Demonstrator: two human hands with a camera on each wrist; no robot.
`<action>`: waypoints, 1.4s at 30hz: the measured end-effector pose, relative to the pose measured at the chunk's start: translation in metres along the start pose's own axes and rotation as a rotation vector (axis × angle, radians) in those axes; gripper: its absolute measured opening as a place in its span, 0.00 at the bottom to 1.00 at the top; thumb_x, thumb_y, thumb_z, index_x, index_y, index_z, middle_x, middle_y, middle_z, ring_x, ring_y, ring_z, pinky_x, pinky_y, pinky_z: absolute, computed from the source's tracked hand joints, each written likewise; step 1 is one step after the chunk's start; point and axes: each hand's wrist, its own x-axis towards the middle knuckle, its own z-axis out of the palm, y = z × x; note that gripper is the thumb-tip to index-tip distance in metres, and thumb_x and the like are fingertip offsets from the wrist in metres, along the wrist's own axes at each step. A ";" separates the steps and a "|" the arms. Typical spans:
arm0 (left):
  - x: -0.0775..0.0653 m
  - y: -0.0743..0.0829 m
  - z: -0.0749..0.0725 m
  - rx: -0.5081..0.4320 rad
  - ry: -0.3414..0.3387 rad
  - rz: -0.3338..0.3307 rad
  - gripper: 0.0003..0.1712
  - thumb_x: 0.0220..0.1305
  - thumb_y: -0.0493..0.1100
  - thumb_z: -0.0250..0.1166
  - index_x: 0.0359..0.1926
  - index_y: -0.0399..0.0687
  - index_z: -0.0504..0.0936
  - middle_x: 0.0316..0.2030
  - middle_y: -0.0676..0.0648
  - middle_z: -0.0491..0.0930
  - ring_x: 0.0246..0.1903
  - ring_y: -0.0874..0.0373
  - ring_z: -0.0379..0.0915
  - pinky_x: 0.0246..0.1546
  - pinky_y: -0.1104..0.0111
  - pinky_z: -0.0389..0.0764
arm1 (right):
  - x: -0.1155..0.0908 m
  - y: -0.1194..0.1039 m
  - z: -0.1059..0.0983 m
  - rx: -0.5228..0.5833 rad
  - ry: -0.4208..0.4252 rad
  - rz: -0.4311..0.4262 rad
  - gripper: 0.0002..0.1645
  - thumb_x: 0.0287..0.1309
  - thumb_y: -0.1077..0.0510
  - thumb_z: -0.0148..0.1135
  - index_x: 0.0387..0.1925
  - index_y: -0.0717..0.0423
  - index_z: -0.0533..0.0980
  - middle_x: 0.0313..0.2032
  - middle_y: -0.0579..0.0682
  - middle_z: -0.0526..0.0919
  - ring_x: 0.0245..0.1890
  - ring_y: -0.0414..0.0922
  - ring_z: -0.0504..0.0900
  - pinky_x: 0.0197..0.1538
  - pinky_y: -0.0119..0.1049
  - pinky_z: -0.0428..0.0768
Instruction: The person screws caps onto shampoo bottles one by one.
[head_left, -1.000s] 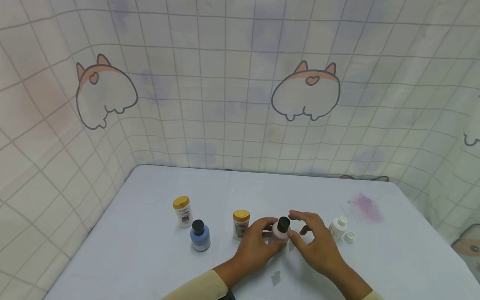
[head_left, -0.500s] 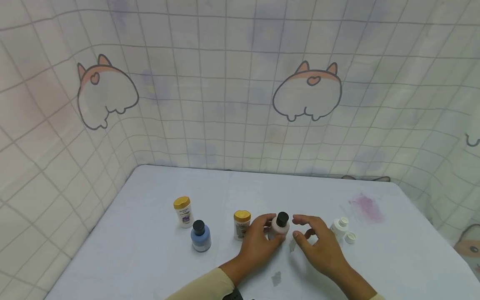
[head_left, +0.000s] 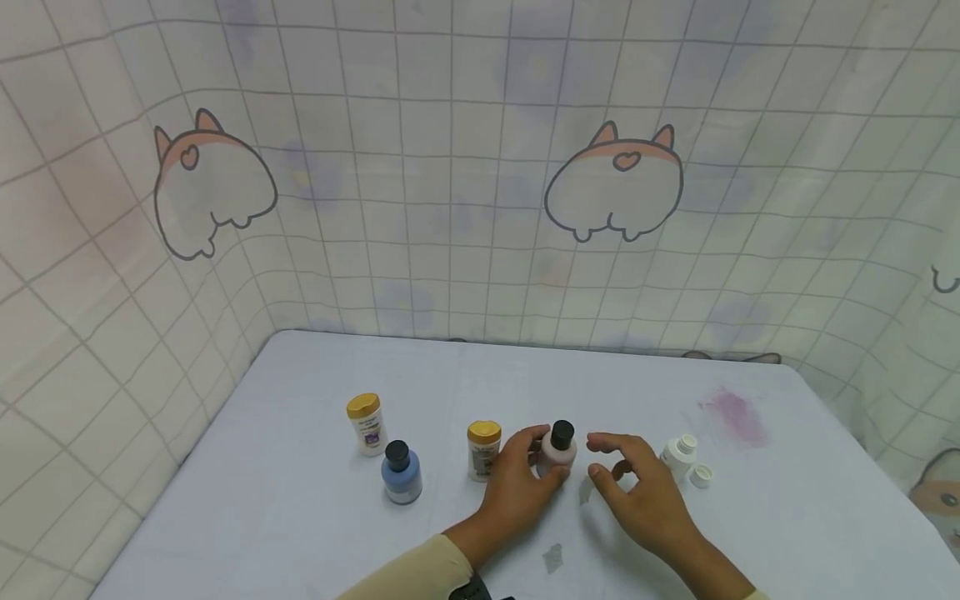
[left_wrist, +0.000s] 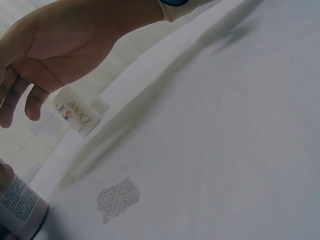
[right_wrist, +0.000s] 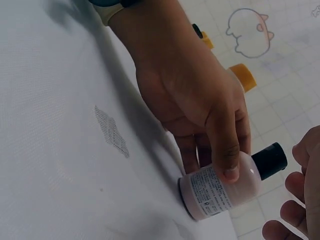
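My left hand (head_left: pixel 517 482) grips a small pale pink bottle (head_left: pixel 557 457) with a black cap (head_left: pixel 562 434). In the right wrist view, the thumb presses on the bottle (right_wrist: pixel 245 192) above its printed label, and its base is on or very close to the tabletop. My right hand (head_left: pixel 639 492) is just right of the bottle, fingers loosely bent and apart from it, holding nothing. Behind the right hand stands an uncapped white bottle (head_left: pixel 678 455), marked "Dove" in the left wrist view (left_wrist: pixel 76 113). A loose white cap (head_left: pixel 701 476) lies beside it.
A yellow-capped bottle (head_left: pixel 483 450) stands close to my left hand. Farther left are a blue bottle (head_left: pixel 402 475) with a black cap and another yellow-capped white bottle (head_left: pixel 368 425). The white tabletop (head_left: pixel 315 533) has a pink stain (head_left: pixel 735 417) at right.
My right hand has drawn back to the right from the black cap. The left hand has shifted the pink bottle slightly away from me, and it now stands more upright.
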 end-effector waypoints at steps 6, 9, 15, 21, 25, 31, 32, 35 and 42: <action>0.000 -0.003 -0.001 0.043 -0.006 0.016 0.35 0.55 0.48 0.70 0.62 0.52 0.67 0.55 0.57 0.71 0.52 0.65 0.69 0.53 0.71 0.72 | -0.001 0.001 0.000 0.002 0.000 -0.007 0.21 0.58 0.56 0.65 0.52 0.39 0.72 0.48 0.33 0.75 0.34 0.36 0.75 0.33 0.33 0.77; 0.000 -0.002 -0.001 0.073 -0.025 0.001 0.36 0.56 0.49 0.69 0.64 0.52 0.65 0.58 0.55 0.70 0.55 0.64 0.68 0.54 0.71 0.71 | -0.001 0.002 -0.001 0.008 -0.002 0.001 0.21 0.58 0.56 0.65 0.52 0.39 0.72 0.49 0.32 0.75 0.34 0.36 0.75 0.33 0.34 0.77; -0.006 0.003 -0.002 0.162 -0.075 -0.073 0.42 0.55 0.50 0.70 0.66 0.44 0.61 0.61 0.47 0.67 0.60 0.57 0.65 0.58 0.64 0.69 | -0.003 0.003 -0.004 0.065 -0.007 0.000 0.21 0.58 0.58 0.65 0.52 0.38 0.72 0.49 0.34 0.76 0.32 0.39 0.75 0.28 0.34 0.77; -0.019 0.011 -0.010 0.259 -0.129 -0.141 0.45 0.54 0.51 0.70 0.66 0.39 0.59 0.62 0.42 0.64 0.62 0.51 0.61 0.60 0.57 0.66 | -0.004 0.003 -0.010 0.068 -0.017 0.001 0.21 0.59 0.55 0.64 0.53 0.37 0.72 0.49 0.35 0.76 0.31 0.39 0.76 0.27 0.33 0.78; -0.027 0.015 -0.018 0.300 -0.164 -0.136 0.35 0.56 0.54 0.68 0.59 0.45 0.65 0.52 0.49 0.70 0.52 0.59 0.68 0.53 0.63 0.73 | -0.006 0.006 -0.015 0.046 -0.035 0.033 0.20 0.60 0.51 0.62 0.53 0.35 0.71 0.49 0.34 0.76 0.32 0.38 0.76 0.29 0.33 0.78; -0.030 0.016 -0.029 0.180 -0.280 -0.008 0.12 0.58 0.52 0.67 0.40 0.55 0.77 0.32 0.62 0.73 0.32 0.67 0.69 0.32 0.73 0.75 | -0.008 0.010 -0.024 0.017 -0.032 0.056 0.20 0.60 0.51 0.62 0.53 0.34 0.71 0.48 0.33 0.76 0.33 0.37 0.76 0.33 0.34 0.78; -0.030 0.015 -0.029 0.145 -0.314 0.012 0.11 0.59 0.52 0.66 0.40 0.55 0.78 0.32 0.63 0.74 0.32 0.67 0.70 0.32 0.74 0.75 | -0.009 0.011 -0.025 0.010 -0.033 0.045 0.20 0.60 0.51 0.62 0.53 0.34 0.71 0.48 0.34 0.76 0.33 0.37 0.76 0.34 0.34 0.78; -0.031 0.015 -0.028 0.075 -0.398 0.057 0.14 0.60 0.53 0.65 0.44 0.56 0.78 0.38 0.63 0.76 0.36 0.68 0.72 0.37 0.74 0.76 | -0.010 0.014 -0.030 0.009 -0.032 0.030 0.20 0.61 0.52 0.62 0.53 0.35 0.71 0.48 0.35 0.77 0.33 0.38 0.76 0.35 0.33 0.78; -0.028 0.022 -0.014 0.044 -0.462 0.183 0.20 0.63 0.56 0.61 0.54 0.57 0.75 0.53 0.63 0.74 0.47 0.69 0.71 0.46 0.73 0.75 | -0.017 0.022 -0.046 -0.007 -0.003 -0.013 0.20 0.60 0.58 0.62 0.53 0.38 0.72 0.48 0.39 0.78 0.34 0.38 0.77 0.35 0.29 0.77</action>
